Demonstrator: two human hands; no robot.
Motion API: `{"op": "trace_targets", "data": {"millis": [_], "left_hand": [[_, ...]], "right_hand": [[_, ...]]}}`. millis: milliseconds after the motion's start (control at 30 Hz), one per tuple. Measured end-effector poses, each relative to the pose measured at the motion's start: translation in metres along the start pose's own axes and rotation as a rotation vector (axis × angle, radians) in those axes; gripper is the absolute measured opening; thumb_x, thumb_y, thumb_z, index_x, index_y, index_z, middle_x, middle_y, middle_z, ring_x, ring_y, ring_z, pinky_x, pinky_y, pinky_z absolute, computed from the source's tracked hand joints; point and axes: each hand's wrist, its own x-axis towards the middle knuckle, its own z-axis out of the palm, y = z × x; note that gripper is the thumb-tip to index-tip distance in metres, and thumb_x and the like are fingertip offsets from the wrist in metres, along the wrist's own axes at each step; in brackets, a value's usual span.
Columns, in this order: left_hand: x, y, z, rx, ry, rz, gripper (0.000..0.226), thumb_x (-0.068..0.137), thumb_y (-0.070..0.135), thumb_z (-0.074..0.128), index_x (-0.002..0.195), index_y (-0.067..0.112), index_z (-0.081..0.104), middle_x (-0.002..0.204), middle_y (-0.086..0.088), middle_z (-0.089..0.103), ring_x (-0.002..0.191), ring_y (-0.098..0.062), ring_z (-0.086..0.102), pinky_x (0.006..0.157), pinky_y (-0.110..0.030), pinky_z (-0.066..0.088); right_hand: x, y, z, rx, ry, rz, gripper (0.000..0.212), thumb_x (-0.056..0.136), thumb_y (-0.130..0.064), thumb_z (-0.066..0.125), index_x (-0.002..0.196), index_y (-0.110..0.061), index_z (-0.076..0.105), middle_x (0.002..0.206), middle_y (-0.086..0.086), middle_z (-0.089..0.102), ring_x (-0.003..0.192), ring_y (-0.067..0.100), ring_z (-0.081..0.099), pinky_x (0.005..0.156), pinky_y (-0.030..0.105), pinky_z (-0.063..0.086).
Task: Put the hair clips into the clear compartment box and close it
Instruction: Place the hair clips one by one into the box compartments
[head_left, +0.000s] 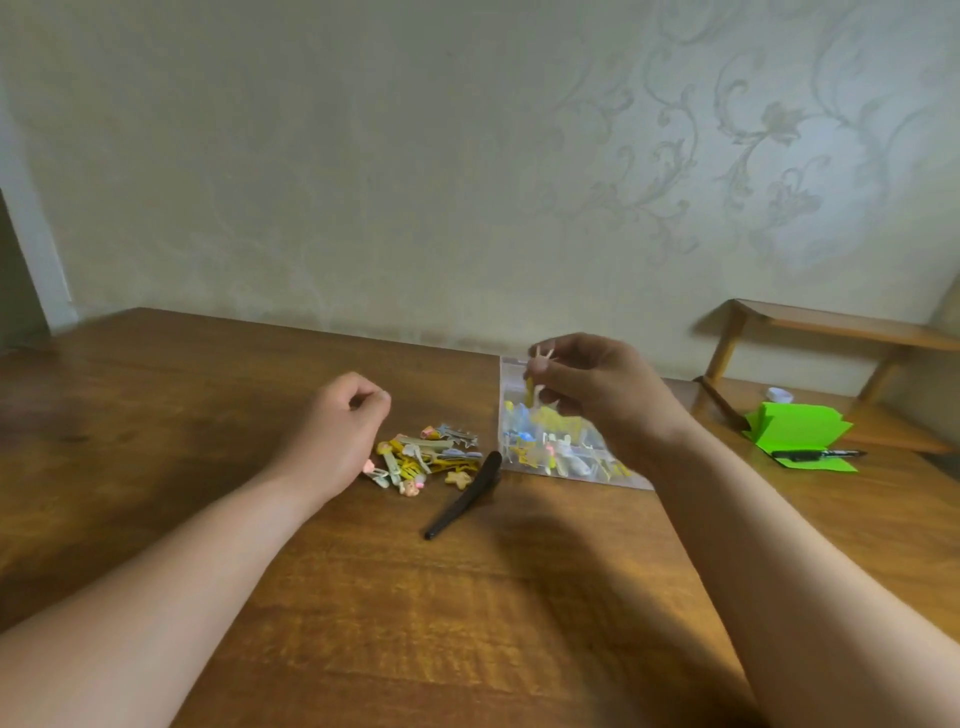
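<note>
Right hand pinches a clip (yellowish, seemingly) over the clear box; left hand curled, empty.

Near half of wooden table bare: free passage. Mid-table row obstructs: pile of hair clips, long black clip just beside it, clear compartment box. Right hand, pinching a yellow clip, hangs over the box.
</note>
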Motion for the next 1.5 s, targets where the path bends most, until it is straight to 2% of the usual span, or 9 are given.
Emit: {"op": "trace_targets", "data": {"millis": [167,267,367,567,633,767,1067,1267,1500], "left_hand": [[0.002,-0.001,0.003,-0.009,0.004,-0.005,0.018,0.110,0.030,0.052,0.110,0.025,0.069,0.105,0.004,0.068,0.097,-0.011,0.064,0.066,-0.028,0.045],[0.003,-0.002,0.003,0.003,0.008,-0.009,0.018,0.109,0.031,0.052,0.111,0.024,0.070,0.106,0.004,0.068,0.098,-0.011,0.063,0.067,-0.029,0.044],[0.004,-0.003,0.003,0.000,0.010,-0.010,0.018,0.109,0.032,0.053,0.110,0.025,0.070,0.106,0.004,0.069,0.100,-0.013,0.063,0.069,-0.030,0.045],[0.006,-0.006,0.003,-0.002,-0.002,0.000,0.017,0.109,0.031,0.053,0.108,0.026,0.070,0.107,0.000,0.070,0.101,-0.019,0.066,0.073,-0.033,0.049],[0.006,-0.007,0.003,-0.006,-0.003,-0.001,0.017,0.109,0.032,0.054,0.107,0.027,0.070,0.106,-0.005,0.071,0.101,-0.025,0.067,0.077,-0.037,0.051],[0.008,-0.010,0.003,-0.022,0.017,0.005,0.015,0.108,0.032,0.056,0.104,0.029,0.071,0.107,0.004,0.071,0.102,-0.019,0.067,0.083,-0.039,0.052],[0.009,-0.011,0.004,-0.017,0.007,0.005,0.017,0.108,0.032,0.055,0.109,0.027,0.070,0.113,0.009,0.069,0.108,-0.013,0.063,0.076,-0.032,0.046],[0.010,-0.012,0.004,-0.015,0.004,0.006,0.017,0.108,0.033,0.054,0.110,0.027,0.070,0.112,0.010,0.068,0.108,-0.012,0.063,0.076,-0.031,0.045],[0.008,-0.010,0.004,-0.011,0.003,-0.002,0.018,0.109,0.033,0.054,0.111,0.026,0.070,0.108,0.005,0.069,0.101,-0.015,0.065,0.072,-0.031,0.047]], "right_hand": [[0.005,0.015,-0.066,-0.148,0.240,-0.025,0.020,0.095,-0.026,0.081,0.105,-0.011,0.073,0.078,0.000,0.079,0.067,0.009,0.067,0.065,0.028,0.050],[0.003,0.025,-0.083,-0.240,0.297,-0.020,0.019,0.095,-0.026,0.081,0.108,-0.014,0.073,0.079,-0.002,0.080,0.064,0.006,0.068,0.065,0.030,0.051],[0.002,0.032,-0.085,-0.351,0.275,-0.011,0.015,0.095,-0.023,0.080,0.108,-0.019,0.072,0.077,-0.008,0.080,0.062,0.003,0.069,0.066,0.031,0.053],[-0.005,0.037,-0.079,-0.648,0.155,0.003,0.016,0.095,-0.020,0.077,0.108,-0.026,0.070,0.090,-0.010,0.077,0.082,0.015,0.072,0.066,0.029,0.055],[-0.006,0.037,-0.077,-0.743,0.143,-0.011,0.015,0.093,-0.023,0.078,0.105,-0.025,0.069,0.092,-0.010,0.073,0.081,0.011,0.068,0.062,0.024,0.049],[-0.009,0.035,-0.075,-0.873,0.076,-0.005,0.006,0.093,-0.022,0.075,0.097,-0.025,0.073,0.090,-0.012,0.071,0.080,0.000,0.061,0.060,0.016,0.040],[-0.005,0.039,-0.066,-0.922,-0.011,0.057,0.005,0.091,-0.023,0.079,0.087,-0.026,0.077,0.085,-0.008,0.075,0.076,0.015,0.071,0.069,0.036,0.064],[-0.003,0.047,-0.062,-0.926,0.025,0.020,0.004,0.092,-0.025,0.077,0.090,-0.029,0.076,0.087,-0.010,0.074,0.081,0.012,0.068,0.078,0.041,0.064],[-0.008,0.048,-0.063,-0.904,0.128,-0.012,0.006,0.095,-0.024,0.072,0.094,-0.028,0.076,0.090,-0.011,0.072,0.085,0.012,0.067,0.079,0.039,0.062]]}}
